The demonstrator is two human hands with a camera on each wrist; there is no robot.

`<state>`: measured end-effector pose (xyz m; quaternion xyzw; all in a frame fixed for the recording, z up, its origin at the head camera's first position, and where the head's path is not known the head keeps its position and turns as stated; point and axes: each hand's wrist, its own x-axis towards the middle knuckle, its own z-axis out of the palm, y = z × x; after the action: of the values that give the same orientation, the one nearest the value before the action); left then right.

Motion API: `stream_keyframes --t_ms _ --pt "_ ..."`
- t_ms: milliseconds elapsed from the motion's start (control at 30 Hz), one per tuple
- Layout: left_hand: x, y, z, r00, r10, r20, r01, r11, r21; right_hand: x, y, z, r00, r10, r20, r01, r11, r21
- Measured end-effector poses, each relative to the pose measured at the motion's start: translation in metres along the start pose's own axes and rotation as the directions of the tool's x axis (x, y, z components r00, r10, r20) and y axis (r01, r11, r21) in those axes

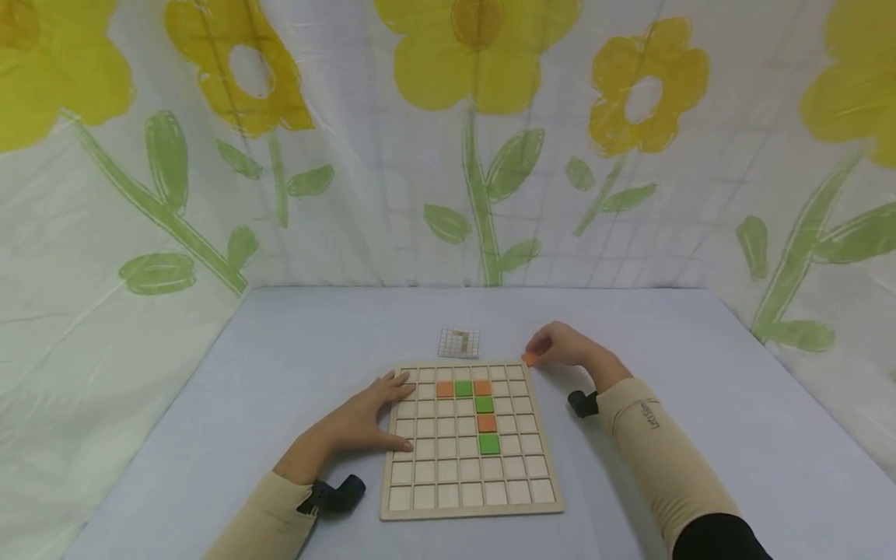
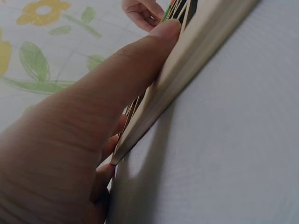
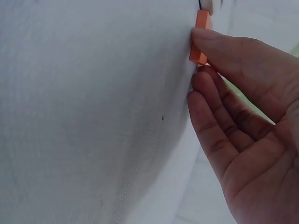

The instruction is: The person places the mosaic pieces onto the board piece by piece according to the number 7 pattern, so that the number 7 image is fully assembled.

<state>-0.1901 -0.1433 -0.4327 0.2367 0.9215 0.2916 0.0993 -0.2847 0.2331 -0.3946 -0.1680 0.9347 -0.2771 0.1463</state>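
Note:
A wooden grid board (image 1: 472,515) lies flat on the table, with several orange and green square tiles in its cells. Three tiles, orange (image 1: 445,389), green (image 1: 463,389) and orange (image 1: 482,387), form a row, and others run down below its right end. My left hand (image 1: 360,416) rests on the board's left edge, fingers and thumb spread; the left wrist view shows the thumb (image 2: 163,30) lying on the rim. Just past the board's far right corner, my right hand (image 1: 565,344) pinches an orange tile (image 3: 202,19) between thumb and fingers. The index finger is mostly hidden there.
Behind the board lies a small card (image 1: 458,342) printed with a grid and a brownish pattern. A white curtain (image 1: 392,241) with yellow flowers hangs behind and at both sides of the pale table (image 1: 315,342).

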Motion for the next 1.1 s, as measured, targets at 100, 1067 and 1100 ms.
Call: stream_keyframes --t_ms 100,1067,1100 --pt "-0.001 0.000 0.000 1.000 0.003 -0.001 -0.003 1.000 -0.002 0.001 0.000 0.001 1.000 0.005 -0.012 -0.005 1.000 -0.002" --pt "0.000 0.000 0.000 1.000 -0.007 -0.003 0.007 1.000 0.004 -0.021 -0.010 0.003 0.999 -0.009 -0.046 0.005 0.997 -0.078" --pt "0.000 0.000 0.000 1.000 -0.004 -0.004 0.004 1.000 0.004 -0.024 -0.013 0.004 0.999 -0.020 -0.047 0.016 0.997 -0.080"
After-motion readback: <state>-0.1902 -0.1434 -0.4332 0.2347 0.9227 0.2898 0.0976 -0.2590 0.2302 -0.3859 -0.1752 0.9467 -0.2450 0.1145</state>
